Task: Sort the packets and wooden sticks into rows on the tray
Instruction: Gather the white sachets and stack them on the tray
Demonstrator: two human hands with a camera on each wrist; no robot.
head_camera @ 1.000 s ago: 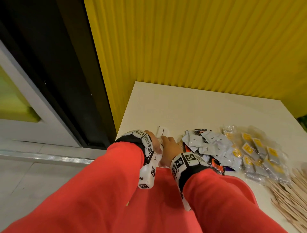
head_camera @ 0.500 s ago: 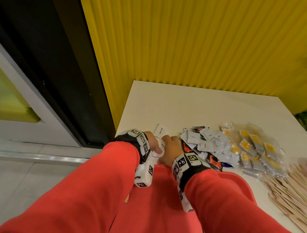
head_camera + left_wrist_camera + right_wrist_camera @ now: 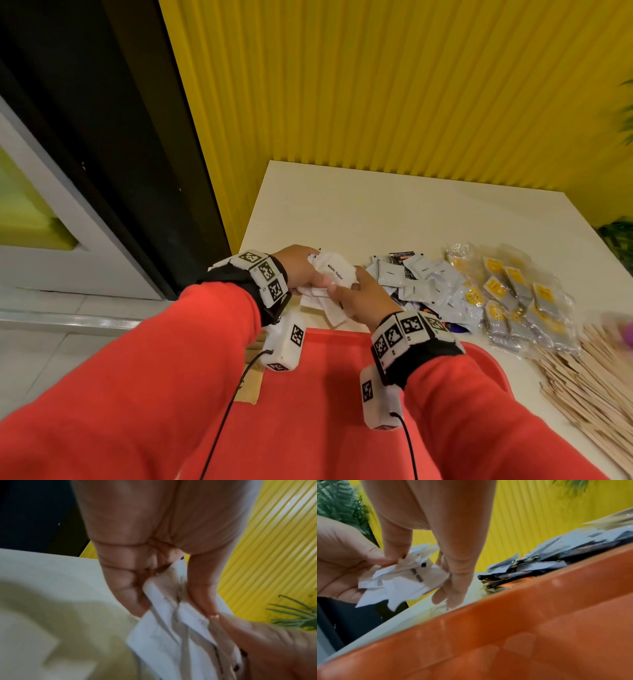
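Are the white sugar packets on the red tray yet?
Not yet. Both hands hold the white sugar packets bunched above the table, beyond the tray's far rim.

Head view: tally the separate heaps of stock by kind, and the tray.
White Sugar packet bunch, held in left hand and right hand: 1
Coffee packet heap: 1
Clear yellow-label packet heap: 1
Wooden stick heap: 1
Red tray: 1
Total: 5
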